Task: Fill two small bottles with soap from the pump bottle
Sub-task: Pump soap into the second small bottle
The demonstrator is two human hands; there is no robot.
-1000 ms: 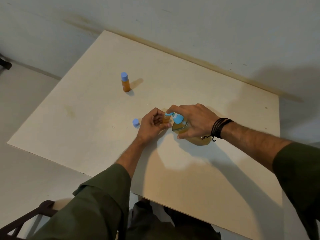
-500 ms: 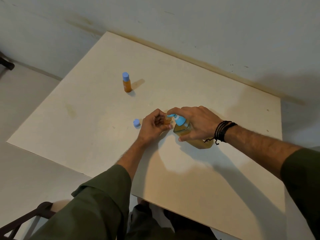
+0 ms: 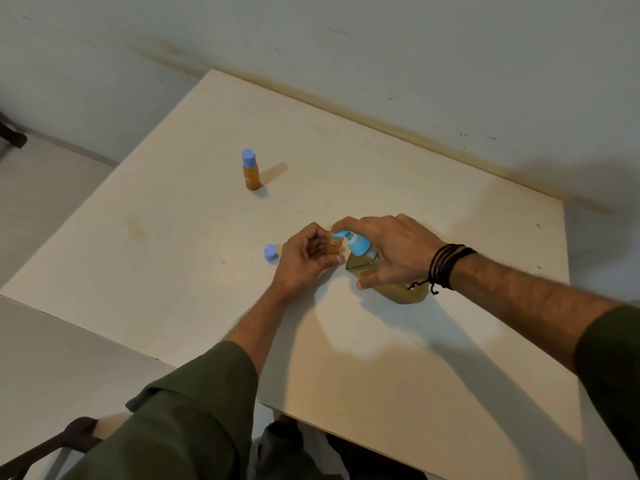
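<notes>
On the pale wooden bench [image 3: 398,358], near its middle, the person's left hand [image 3: 304,258] curls its fingers and thumb around a small open bottle [image 3: 334,244] of amber soap, holding it upright with its mouth right under the blue spout. The right hand [image 3: 394,251] lies over the pump bottle [image 3: 388,282] just to the right: its forefinger rests on top of the blue pump head [image 3: 356,242], and the thumb presses against the near side of the clear body, so this hand grips the pump bottle. The pump bottle holds amber soap and tilts toward the small bottle. A band of dark cords [image 3: 446,266] circles the right wrist.

Just left of the left hand, a loose blue cap [image 3: 270,252] lies on the bench, close to the knuckles but not touching them. Farther off, toward the far left part of the bench, the second small bottle [image 3: 251,170] stands upright with its blue cap on and amber soap inside, well apart from both hands.

Both forearms are bare up to rolled olive-green sleeves [image 3: 194,410]. The far edge of the bench runs along a pale wall [image 3: 381,46]. At the near left corner, part of a dark chair frame [image 3: 52,445] shows.
</notes>
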